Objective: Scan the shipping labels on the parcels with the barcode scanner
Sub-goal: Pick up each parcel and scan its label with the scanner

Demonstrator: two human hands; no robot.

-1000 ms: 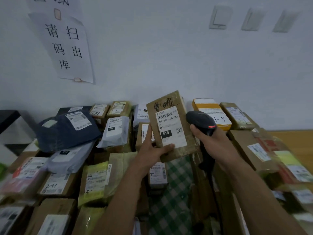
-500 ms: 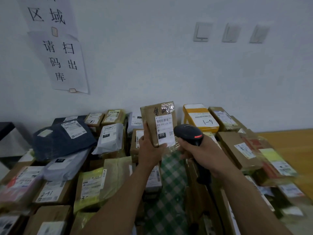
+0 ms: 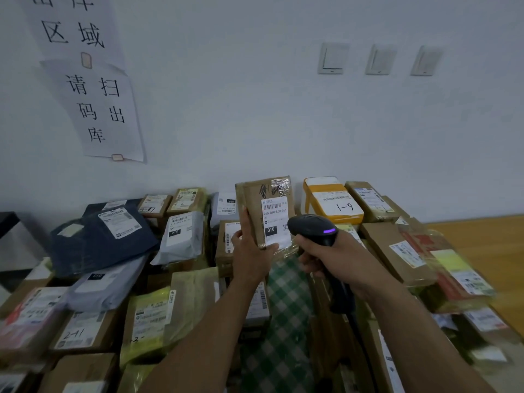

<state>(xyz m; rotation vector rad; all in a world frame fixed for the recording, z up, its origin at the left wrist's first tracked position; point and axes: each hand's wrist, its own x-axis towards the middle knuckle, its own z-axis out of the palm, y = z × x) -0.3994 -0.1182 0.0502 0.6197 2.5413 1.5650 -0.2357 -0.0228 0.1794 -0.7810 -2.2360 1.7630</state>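
On the wall at upper left, the top sign (image 3: 71, 24) runs out of the frame, so I can read only part of it. Along the right edge the heap (image 3: 397, 251) smears into blur and its print is unreadable; the boxes at bottom left are cut off. The small text on the held label (image 3: 276, 219) is too fine for me beyond "010" and a barcode. Most of the scanner (image 3: 312, 226) handle is buried in the right hand (image 3: 334, 256), and the cable (image 3: 360, 336) drops into shadow between the boxes. The left fingers are mostly behind the parcel (image 3: 255, 199).

I see the left hand (image 3: 249, 251) gripping the parcel upright above a checked cloth (image 3: 286, 307), thumb pressed on its lower front by the label's corner, one finger up its left edge. Its label faces me. The right hand is wrapped round the scanner's handle, just right of the left hand. The scanner's head sits beside the label's lower right corner, nose toward it, a purple light showing on top. Whether it touches the parcel I cannot tell.
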